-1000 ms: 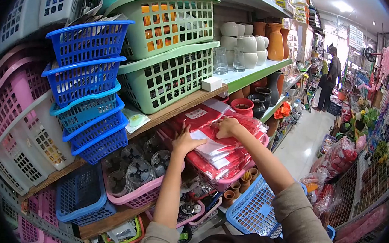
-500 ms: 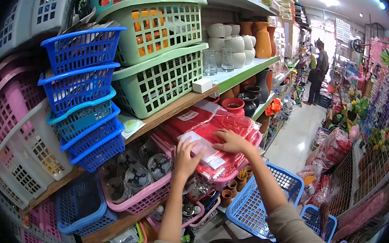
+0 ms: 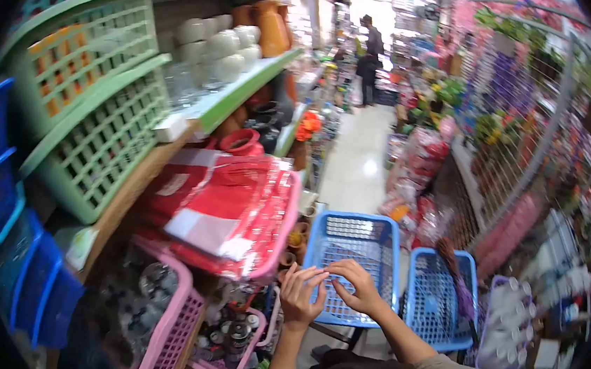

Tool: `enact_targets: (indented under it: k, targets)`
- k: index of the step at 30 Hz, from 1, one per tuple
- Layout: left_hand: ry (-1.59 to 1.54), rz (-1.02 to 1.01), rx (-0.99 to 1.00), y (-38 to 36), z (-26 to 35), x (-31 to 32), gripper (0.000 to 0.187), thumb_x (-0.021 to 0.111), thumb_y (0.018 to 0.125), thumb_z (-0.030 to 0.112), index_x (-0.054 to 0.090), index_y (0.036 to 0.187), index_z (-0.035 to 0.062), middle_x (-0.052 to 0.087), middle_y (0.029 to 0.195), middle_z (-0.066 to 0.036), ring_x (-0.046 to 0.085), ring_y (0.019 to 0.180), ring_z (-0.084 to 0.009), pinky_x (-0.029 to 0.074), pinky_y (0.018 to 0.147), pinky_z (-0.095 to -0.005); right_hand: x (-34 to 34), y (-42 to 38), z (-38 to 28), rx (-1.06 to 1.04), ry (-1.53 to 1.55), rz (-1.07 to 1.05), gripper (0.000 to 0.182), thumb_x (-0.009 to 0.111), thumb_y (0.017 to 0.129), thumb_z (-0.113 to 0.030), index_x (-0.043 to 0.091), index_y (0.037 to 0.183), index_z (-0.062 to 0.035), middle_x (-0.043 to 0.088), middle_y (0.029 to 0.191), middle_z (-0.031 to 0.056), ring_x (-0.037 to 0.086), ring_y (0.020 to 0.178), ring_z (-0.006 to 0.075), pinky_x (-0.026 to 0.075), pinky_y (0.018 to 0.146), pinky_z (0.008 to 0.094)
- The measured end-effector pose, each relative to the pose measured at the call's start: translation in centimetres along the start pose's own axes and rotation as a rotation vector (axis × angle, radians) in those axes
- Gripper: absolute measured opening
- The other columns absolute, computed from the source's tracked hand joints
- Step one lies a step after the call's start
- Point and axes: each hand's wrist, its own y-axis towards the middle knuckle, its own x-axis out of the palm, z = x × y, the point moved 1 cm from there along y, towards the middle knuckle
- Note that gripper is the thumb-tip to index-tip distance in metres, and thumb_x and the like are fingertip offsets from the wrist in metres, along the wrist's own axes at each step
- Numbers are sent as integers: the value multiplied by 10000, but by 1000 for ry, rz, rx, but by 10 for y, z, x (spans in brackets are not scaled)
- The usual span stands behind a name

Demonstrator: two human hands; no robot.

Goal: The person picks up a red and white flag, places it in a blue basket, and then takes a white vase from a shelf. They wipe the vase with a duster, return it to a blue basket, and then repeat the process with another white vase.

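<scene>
My left hand (image 3: 299,295) and my right hand (image 3: 358,288) hover side by side over an empty blue plastic basket (image 3: 366,229) on the floor, fingertips nearly touching. Both hold nothing and the fingers are apart. Up and to the left, a stack of red packets in clear wrap (image 3: 231,208) lies in a pink basket (image 3: 282,236) on the shelf, well away from both hands.
Green baskets (image 3: 105,141) and blue baskets (image 3: 14,265) fill the left shelves, with white pots (image 3: 217,47) behind. A second blue basket (image 3: 435,299) stands to the right. A wire rack of flowers (image 3: 514,116) lines the aisle; a person (image 3: 371,55) stands far down it.
Both hands have left the red packets and dropped down to above the blue basket. The view has swung right and down along the aisle.
</scene>
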Motion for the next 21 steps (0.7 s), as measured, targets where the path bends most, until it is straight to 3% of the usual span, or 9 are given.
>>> enact_targets:
  k: [2,8,15,20,21]
  targets:
    - [-104,-51,5,-7,6,25,176,619,709,19,626,872,85,627,874,-54,608,808,-240,465,839,-424,-22,-30,10,110,-77,42,291,599,745,-17,582,1036,-14,596,999,134,554,956,305,433,842,374]
    - [-381,-272,2,-34,54,96,151,629,703,11,628,840,77,631,834,-57,606,771,-238,462,673,-338,-98,-143,20,483,-367,276,272,563,742,-11,592,1013,-16,607,976,140,557,932,305,429,823,365]
    - [-573,-468,123,-54,111,142,148,630,705,31,637,840,91,627,834,-36,607,741,-217,468,648,-317,-160,-305,58,954,-753,438,407,558,736,-40,503,1138,-11,546,1071,179,495,1019,332,395,899,393]
    - [-595,-485,96,-55,141,155,135,632,711,38,643,836,87,631,832,-34,608,725,-208,466,635,-310,-184,-384,102,966,-954,428,540,584,686,-40,435,1204,5,476,1160,198,436,1065,374,395,874,445]
    - [-594,-496,60,-56,150,156,124,628,718,33,646,830,82,630,822,-46,608,716,-214,468,628,-311,-186,-389,107,1087,-1018,356,538,574,688,-40,440,1208,-7,468,1186,184,437,1062,372,397,860,464]
